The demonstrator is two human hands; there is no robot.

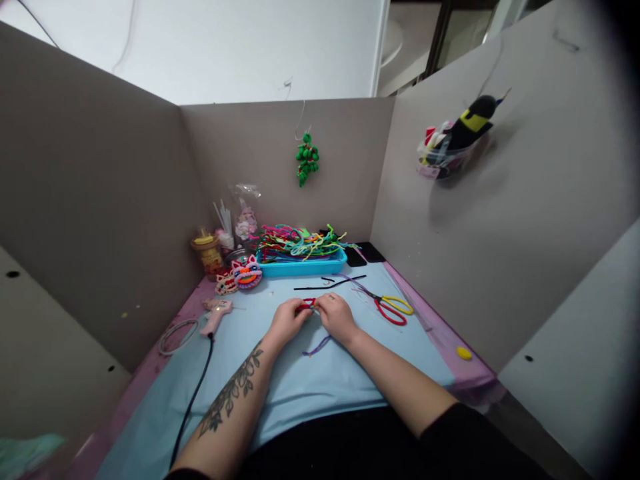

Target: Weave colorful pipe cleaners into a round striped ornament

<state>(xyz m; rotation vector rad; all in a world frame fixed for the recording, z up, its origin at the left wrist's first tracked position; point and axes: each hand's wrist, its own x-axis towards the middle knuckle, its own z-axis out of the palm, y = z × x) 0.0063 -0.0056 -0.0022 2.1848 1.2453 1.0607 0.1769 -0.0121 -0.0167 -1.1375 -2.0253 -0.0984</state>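
Between my two hands is a small red pipe-cleaner piece [309, 303], with a bit of blue or purple beside it; its full shape is hidden by my fingers. My left hand [289, 321] pinches its left side. On its right side my right hand [337, 319] is closed, fingertips close to those of the left. A bent purple pipe cleaner [318, 347] lies on the blue cloth just below my hands. Beyond my fingers rest black pipe cleaners [330, 285]. Scissors with one red and one yellow handle [391, 309] lie to the right.
A blue tray [300, 268] of colourful pipe cleaners stands at the back. Left of it are finished lion-head pieces [247, 274] and a cup [209, 255]. A pink glue gun [216, 316] with its cord lies left. Dark phones [371, 253] and a yellow disc [464, 353] are right.
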